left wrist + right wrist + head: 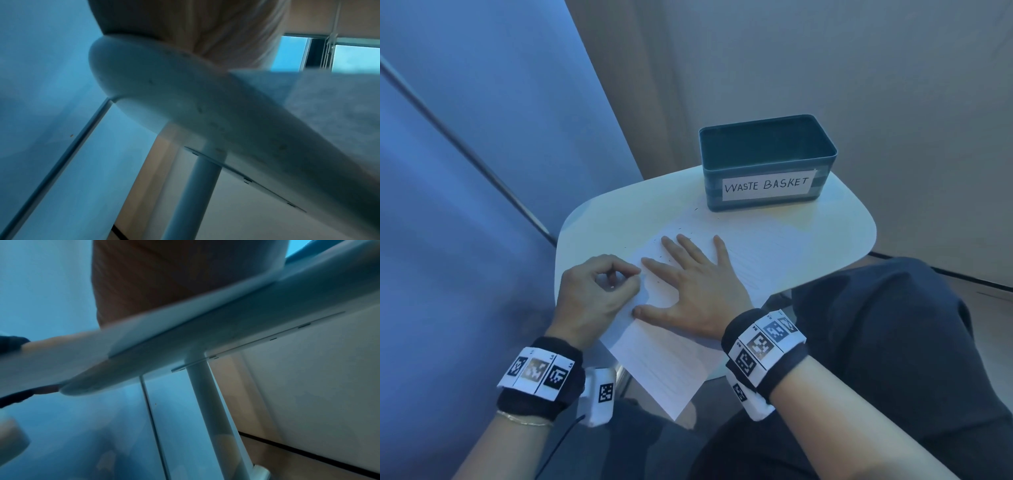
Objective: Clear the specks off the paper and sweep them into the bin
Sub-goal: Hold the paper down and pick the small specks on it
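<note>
At the frame's centre the right hand (697, 287) lies flat with fingers spread on the paper (681, 346), dark specks (678, 230) scattered just above its fingertips, while the left hand (594, 294), fingers curled, pinches the sheet's left edge below the bin (763, 164).

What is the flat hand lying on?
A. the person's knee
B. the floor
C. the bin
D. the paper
D: the right hand lies flat with spread fingers on the paper, while the bin stands apart at the far side of the table.
</note>
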